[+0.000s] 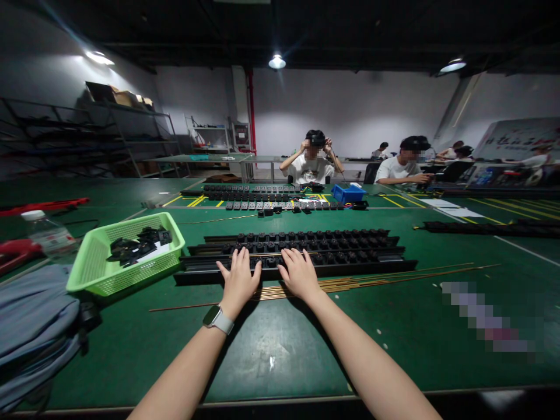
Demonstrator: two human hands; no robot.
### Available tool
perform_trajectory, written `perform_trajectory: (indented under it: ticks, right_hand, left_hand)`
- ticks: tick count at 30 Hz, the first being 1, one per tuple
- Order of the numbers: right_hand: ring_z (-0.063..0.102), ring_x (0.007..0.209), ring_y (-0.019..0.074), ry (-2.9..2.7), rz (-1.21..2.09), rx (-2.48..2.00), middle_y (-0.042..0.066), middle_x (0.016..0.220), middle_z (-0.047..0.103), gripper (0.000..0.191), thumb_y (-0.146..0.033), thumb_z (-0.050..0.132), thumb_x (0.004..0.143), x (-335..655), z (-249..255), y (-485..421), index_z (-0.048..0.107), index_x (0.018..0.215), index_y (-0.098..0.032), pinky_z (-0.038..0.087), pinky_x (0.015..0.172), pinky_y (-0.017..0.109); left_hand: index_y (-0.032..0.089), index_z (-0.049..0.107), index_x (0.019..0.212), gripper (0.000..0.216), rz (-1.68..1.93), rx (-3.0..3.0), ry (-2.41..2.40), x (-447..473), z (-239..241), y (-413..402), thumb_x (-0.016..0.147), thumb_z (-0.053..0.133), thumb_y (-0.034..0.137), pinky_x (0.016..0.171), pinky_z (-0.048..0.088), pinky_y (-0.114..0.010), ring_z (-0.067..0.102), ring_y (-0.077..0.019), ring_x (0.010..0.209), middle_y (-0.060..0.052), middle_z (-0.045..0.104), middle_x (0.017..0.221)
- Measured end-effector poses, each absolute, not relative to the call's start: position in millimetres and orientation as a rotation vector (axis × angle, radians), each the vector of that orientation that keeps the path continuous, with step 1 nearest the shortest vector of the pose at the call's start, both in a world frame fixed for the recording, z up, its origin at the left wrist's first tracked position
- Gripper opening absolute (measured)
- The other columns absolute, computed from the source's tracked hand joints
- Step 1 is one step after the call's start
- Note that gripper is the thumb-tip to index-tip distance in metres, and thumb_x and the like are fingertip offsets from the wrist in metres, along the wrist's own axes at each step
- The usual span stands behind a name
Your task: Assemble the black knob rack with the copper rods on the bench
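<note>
My left hand (pixel 240 279) lies with spread fingers on the nearer part of a row of long black rails (pixel 367 269), a watch on its wrist. Just to its right, my right hand (pixel 300 274) rests on the same rails, fingers also apart. Small black square parts (pixel 341 257) sit in lines along the rails. One thin brass-coloured rod (pixel 271 254) runs lengthwise between the fingertips; whether any finger presses on it I cannot tell. Several more thin rods (pixel 336 285) lie on the table in front of the rails, partly hidden under both wrists.
Left of the rails stands a light green basket (pixel 100 286) with black parts inside. Beyond it are a plastic bottle (pixel 50 236) and a grey-blue bag (pixel 35 332). Further back on the green table (pixel 271 350) are more strips and a blue bin (pixel 347 193). Several people sit opposite.
</note>
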State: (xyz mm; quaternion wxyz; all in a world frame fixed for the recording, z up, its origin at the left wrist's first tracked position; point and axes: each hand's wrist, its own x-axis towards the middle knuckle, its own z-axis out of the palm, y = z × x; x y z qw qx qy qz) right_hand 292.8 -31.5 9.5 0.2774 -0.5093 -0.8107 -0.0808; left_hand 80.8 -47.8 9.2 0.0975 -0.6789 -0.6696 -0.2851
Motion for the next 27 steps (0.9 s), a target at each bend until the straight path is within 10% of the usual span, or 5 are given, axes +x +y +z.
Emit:
perform_trajectory:
  ticks: [27]
  right_hand:
    - [0.048, 0.151, 0.0307, -2.181, -0.207, -1.390, 0.013, 0.160, 0.059, 0.052, -0.042, 0.047, 0.112, 292, 14, -34, 0.055, 0.158, -0.019, 0.023, 0.132, 0.056]
  left_hand:
    - [0.017, 0.050, 0.162, 0.064, -0.717, -2.117, -1.812, 92, 11, -53, 0.106, 0.044, 0.048, 0.131, 0.018, -0.074, 0.037, -0.0401, 0.160, -0.017, 0.049, 0.168]
